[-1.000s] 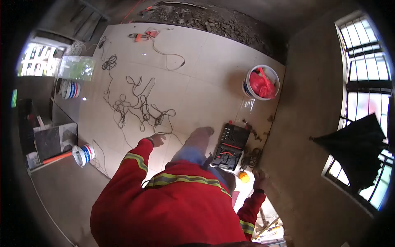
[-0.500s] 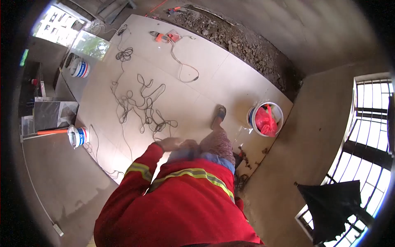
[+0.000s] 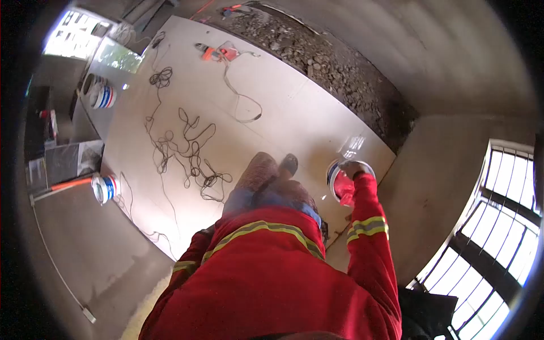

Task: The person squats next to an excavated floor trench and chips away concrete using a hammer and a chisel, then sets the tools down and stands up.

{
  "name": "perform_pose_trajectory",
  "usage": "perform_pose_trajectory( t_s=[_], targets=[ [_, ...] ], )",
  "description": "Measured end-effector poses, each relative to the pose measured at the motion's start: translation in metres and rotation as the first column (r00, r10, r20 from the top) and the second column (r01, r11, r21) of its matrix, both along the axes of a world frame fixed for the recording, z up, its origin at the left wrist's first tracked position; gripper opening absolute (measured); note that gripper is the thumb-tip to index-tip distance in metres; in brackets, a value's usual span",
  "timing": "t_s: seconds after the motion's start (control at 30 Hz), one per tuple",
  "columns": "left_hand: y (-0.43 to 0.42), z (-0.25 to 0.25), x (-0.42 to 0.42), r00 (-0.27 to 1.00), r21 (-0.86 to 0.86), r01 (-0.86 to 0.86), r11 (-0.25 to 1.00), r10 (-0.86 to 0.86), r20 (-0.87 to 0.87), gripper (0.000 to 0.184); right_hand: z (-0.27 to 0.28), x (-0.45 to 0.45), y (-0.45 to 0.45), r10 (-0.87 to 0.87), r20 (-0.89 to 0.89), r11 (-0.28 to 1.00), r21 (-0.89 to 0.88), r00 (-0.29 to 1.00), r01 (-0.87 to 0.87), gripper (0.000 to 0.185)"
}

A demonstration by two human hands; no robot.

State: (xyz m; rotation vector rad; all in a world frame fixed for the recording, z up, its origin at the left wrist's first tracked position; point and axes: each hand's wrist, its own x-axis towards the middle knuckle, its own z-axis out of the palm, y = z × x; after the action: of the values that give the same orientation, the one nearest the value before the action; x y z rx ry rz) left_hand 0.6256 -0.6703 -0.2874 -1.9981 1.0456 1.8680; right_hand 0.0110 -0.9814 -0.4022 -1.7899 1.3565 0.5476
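Note:
My right hand [image 3: 352, 168] reaches over the mouth of a white bucket [image 3: 331, 171] with a blue band, on the right side of the floor. A red plastic bag [image 3: 343, 187] shows in the bucket, right beside the hand. My fingers are too dark and small to make out, so their grip on the bag or rim is unclear. On the left my red sleeve [image 3: 190, 258] hangs down beside my body, and my left hand does not show.
A tangled dark cable [image 3: 195, 161] lies on the pale tiles [image 3: 272, 122]. Farther off sits an orange-and-dark power tool [image 3: 209, 53] with its cord. Two more buckets, a near one [image 3: 104, 189] and a far one [image 3: 104, 96], stand left. Rubble [image 3: 340, 68] borders the far tile edge.
My right arm has come into view and its hand has reached the bucket. My left hand has dropped from my waist out of sight. My legs have moved nearer the bucket.

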Motion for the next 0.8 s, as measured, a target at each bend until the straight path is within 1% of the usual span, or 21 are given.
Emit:
perform_pose_trajectory(
  t_s=[0.03,0.07,0.1,0.13,0.17,0.2,0.23,0.27,0.3,0.33,0.37,0.43,0.47,0.57,0.63,0.7,0.73,0.77,0.8],
  targets=[
    [-0.004,-0.001,-0.007,1.000,-0.005,-0.021,1.000,0.021,0.005,0.045,0.030,0.018,-0.035,0.223,-0.012,0.974,-0.043,0.975,-0.223,0.043],
    [-0.011,-0.002,-0.011,0.999,-0.013,-0.042,0.999,0.042,0.004,0.045,0.074,0.044,-0.062,-0.048,-0.053,0.999,-0.010,0.997,0.048,0.048],
    [-0.020,-0.004,-0.015,0.998,-0.024,-0.056,0.998,0.056,0.006,0.045,0.072,0.065,-0.091,0.159,-0.088,0.987,0.003,0.983,-0.160,0.048],
    [-0.031,-0.007,-0.018,0.998,-0.032,-0.070,0.997,0.070,0.003,0.045,0.069,0.088,-0.118,0.355,-0.120,0.935,0.026,0.927,-0.355,0.048],
    [-0.045,-0.011,-0.018,0.997,-0.047,-0.071,0.996,0.071,-0.003,0.045,0.099,0.121,-0.143,0.443,-0.101,0.895,0.002,0.891,-0.445,0.045],
    [-0.062,-0.016,-0.018,0.998,-0.061,-0.065,0.996,0.065,-0.010,0.045,0.148,0.166,-0.165,0.438,-0.152,0.898,0.036,0.886,-0.438,0.041],
    [-0.080,-0.023,-0.018,0.998,-0.078,-0.059,0.995,0.058,-0.016,0.045,0.192,0.207,-0.182,0.508,-0.172,0.855,-0.016,0.844,-0.518,0.038],
    [-0.098,-0.030,-0.016,0.999,-0.103,-0.048,0.993,0.046,-0.027,0.045,0.268,0.252,-0.194,0.421,-0.091,0.906,-0.018,0.903,-0.424,0.035],
    [-0.121,-0.037,-0.012,0.999,-0.129,-0.033,0.991,0.028,-0.042,0.045,0.252,0.282,-0.198,0.563,-0.029,0.796,-0.249,0.826,-0.551,0.033],
    [-0.141,-0.044,-0.010,0.998,-0.155,-0.023,0.988,0.014,-0.062,0.045,0.255,0.304,-0.201,0.634,0.018,0.726,-0.357,0.773,-0.588,0.032],
    [-0.165,-0.053,-0.008,0.996,-0.188,-0.013,0.982,-0.004,-0.090,0.045,0.273,0.321,-0.204,0.672,0.058,0.702,-0.369,0.738,-0.609,0.032],
    [-0.209,-0.065,-0.009,0.990,-0.253,-0.039,0.967,0.002,-0.145,0.045,0.308,0.330,-0.212,0.736,0.119,0.657,-0.361,0.666,-0.662,0.032],
    [-0.232,-0.070,-0.007,0.986,-0.296,-0.056,0.954,0.007,-0.164,0.045,0.319,0.327,-0.222,0.745,0.139,0.653,-0.349,0.653,-0.672,0.032],
    [-0.300,-0.079,-0.008,0.962,-0.457,-0.168,0.874,0.045,-0.268,0.045,0.366,0.305,-0.236,0.793,0.158,0.606,-0.302,0.588,-0.736,0.032],
    [-0.338,-0.077,-0.008,0.945,-0.474,-0.268,0.839,0.133,-0.298,0.046,0.393,0.288,-0.246,0.815,0.151,0.578,-0.269,0.559,-0.770,0.032],
    [-0.363,-0.057,-0.017,0.911,-0.392,-0.390,0.834,0.288,-0.294,0.043,0.416,0.269,-0.257,0.828,0.122,0.560,-0.232,0.547,-0.795,0.032],
    [-0.362,-0.090,-0.003,0.938,-0.473,-0.287,0.833,0.144,-0.315,0.044,0.426,0.262,-0.263,0.838,0.115,0.545,-0.225,0.533,-0.808,0.032],
    [-0.363,-0.096,0.005,0.949,-0.539,-0.182,0.822,0.003,-0.315,0.047,0.435,0.254,-0.270,0.845,0.110,0.534,-0.215,0.523,-0.818,0.032],
    [-0.357,-0.101,0.009,0.982,-0.495,-0.094,0.864,-0.001,-0.189,0.049,0.442,0.248,-0.280,0.853,0.104,0.521,-0.208,0.511,-0.828,0.032]
  ],
)
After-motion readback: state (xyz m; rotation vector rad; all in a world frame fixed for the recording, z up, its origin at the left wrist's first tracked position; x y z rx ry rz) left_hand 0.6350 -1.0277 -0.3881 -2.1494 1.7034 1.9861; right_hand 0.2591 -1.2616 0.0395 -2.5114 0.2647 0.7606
